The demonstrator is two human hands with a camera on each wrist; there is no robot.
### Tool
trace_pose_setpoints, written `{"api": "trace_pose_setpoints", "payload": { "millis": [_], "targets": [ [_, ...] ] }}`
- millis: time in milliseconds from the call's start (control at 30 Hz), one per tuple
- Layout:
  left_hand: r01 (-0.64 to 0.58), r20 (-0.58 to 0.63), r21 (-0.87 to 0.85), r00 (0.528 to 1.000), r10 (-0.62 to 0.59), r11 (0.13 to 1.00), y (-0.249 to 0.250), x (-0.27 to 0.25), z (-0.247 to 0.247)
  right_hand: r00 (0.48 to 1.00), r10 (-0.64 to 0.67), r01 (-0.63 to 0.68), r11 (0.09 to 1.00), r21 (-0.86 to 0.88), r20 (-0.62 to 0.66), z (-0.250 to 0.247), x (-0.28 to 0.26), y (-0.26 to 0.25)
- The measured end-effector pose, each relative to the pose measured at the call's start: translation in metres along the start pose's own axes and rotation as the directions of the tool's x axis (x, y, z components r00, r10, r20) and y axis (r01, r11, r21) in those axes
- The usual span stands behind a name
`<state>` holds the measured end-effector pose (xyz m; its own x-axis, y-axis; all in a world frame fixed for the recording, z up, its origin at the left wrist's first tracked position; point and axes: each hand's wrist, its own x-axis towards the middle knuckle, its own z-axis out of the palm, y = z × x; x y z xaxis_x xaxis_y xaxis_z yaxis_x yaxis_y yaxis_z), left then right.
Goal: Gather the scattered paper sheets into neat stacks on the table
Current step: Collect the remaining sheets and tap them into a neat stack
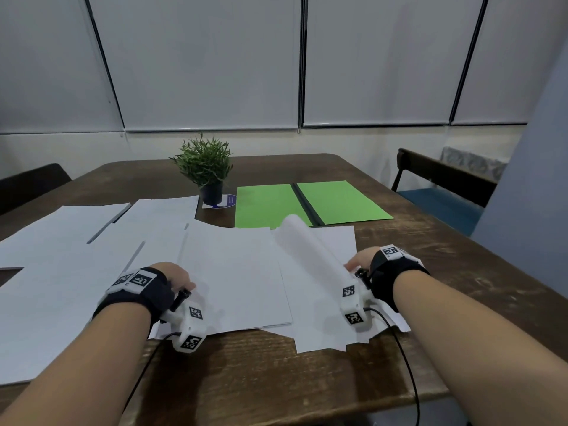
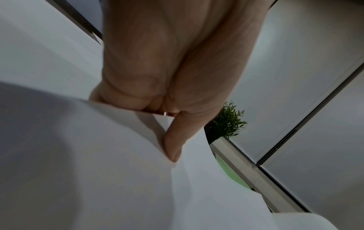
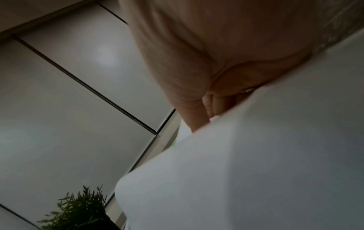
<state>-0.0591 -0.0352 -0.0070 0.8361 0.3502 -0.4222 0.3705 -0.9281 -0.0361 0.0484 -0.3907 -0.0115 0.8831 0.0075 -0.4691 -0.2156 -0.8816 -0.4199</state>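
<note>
Left hand (image 1: 176, 276) pinching white sheets (image 1: 233, 272), right hand (image 1: 361, 259) lifting curled sheet (image 1: 304, 247)

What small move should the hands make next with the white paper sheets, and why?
Probably the right hand should carry the curled white paper sheet it grips leftward, onto the flat white sheet that the left hand pinches by its edge. The lifted sheet is bowed up off the brown wooden table, while other sheets lie spread and overlapping, not yet stacked.

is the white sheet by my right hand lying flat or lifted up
Lifted. The white sheet curls up off the other papers while the right hand holds its near edge; its far end arches above the green folder.
</note>
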Motion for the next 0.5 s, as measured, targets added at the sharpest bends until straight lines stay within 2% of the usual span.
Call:
{"api": "trace_pose_setpoints", "payload": {
  "millis": [67,167,233,267,400,500],
  "targets": [
    [0.013,-0.024,-0.034,1.000,-0.014,0.999,0.000,-0.002,-0.001,0.999,-0.014,0.012,0.999,-0.052,-0.039,0.002,-0.005,0.002],
    [0.018,-0.040,-0.069,0.999,-0.021,0.997,0.000,-0.006,-0.001,0.990,0.012,-0.017,0.999,-0.033,-0.140,0.000,0.000,0.006],
    [0.021,-0.041,-0.082,0.999,-0.025,0.996,0.001,-0.008,-0.002,0.975,-0.013,0.026,0.998,0.056,-0.222,-0.009,0.012,0.010],
    [0.021,-0.047,-0.090,0.999,-0.025,0.996,0.001,-0.009,-0.002,0.957,-0.034,0.074,0.989,0.131,-0.287,-0.015,0.016,0.010],
    [0.030,-0.083,-0.135,0.996,-0.041,0.990,0.003,-0.011,-0.002,0.861,-0.038,0.138,0.977,0.160,-0.508,-0.054,0.006,0.003],
    [0.036,-0.065,-0.140,0.997,-0.046,0.990,0.002,-0.007,-0.001,0.783,-0.122,0.335,0.909,0.249,-0.609,-0.078,-0.016,-0.017]
  ]
}}
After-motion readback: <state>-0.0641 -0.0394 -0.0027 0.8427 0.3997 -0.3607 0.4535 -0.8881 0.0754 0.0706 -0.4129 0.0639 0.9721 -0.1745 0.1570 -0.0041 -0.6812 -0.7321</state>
